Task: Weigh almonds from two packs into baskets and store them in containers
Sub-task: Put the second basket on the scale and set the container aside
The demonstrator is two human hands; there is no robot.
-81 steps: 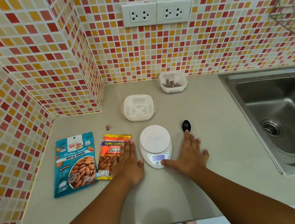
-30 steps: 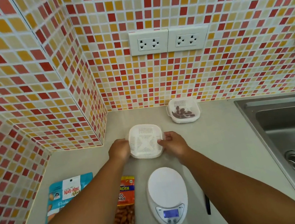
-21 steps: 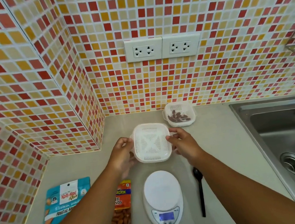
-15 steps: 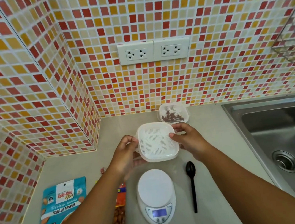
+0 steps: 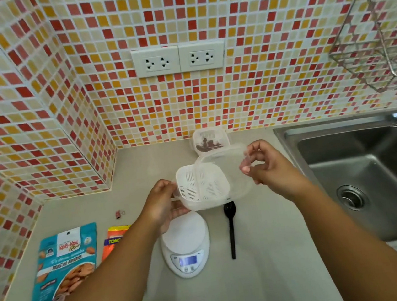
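My left hand (image 5: 162, 204) grips the left side of a white slotted basket (image 5: 201, 183) that sits in its clear container, held in the air above the white scale (image 5: 186, 244). My right hand (image 5: 267, 167) pinches the clear lid (image 5: 223, 158), which is lifted and tilted off the basket's right side. A teal pack of roasted almonds (image 5: 62, 269) and an orange pack of salted almonds (image 5: 114, 238) lie flat at the left, the orange one partly hidden by my left arm. A second container with almonds (image 5: 210, 140) stands at the back wall.
A black spoon (image 5: 231, 228) lies right of the scale. A small red clip (image 5: 119, 214) lies near the tiled corner. A steel sink (image 5: 371, 179) fills the right side, with a wire rack (image 5: 376, 41) on the wall above it.
Both hands left the counter by the scale, reached back and lifted the basket container. In the last half second my right hand has pulled its clear lid up and to the right.
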